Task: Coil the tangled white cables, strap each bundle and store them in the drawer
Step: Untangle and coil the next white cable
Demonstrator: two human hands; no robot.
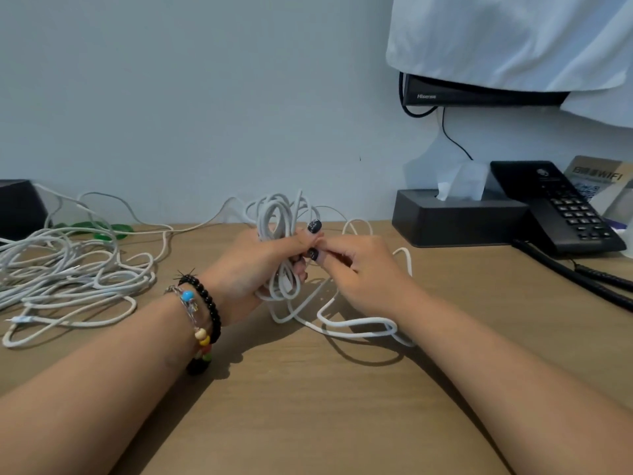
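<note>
At desk centre: left hand (253, 269) grips coiled white cable (279, 217).
Right hand (364, 269): fingers curled, pinching the cable's loose strand.
Left side: tangled cables (68, 275) on desk (308, 406).

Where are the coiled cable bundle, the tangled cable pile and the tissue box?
coiled cable bundle (274, 217): head view, upper loops above left hand.
tangled cable pile (68, 269): head view, middle strands.
tissue box (455, 222): head view, front wall.

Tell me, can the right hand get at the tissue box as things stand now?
Probably yes, but not at once. The right hand is busy at the coil that the left hand grips. The desk between it and the tissue box holds only loose cable.
</note>
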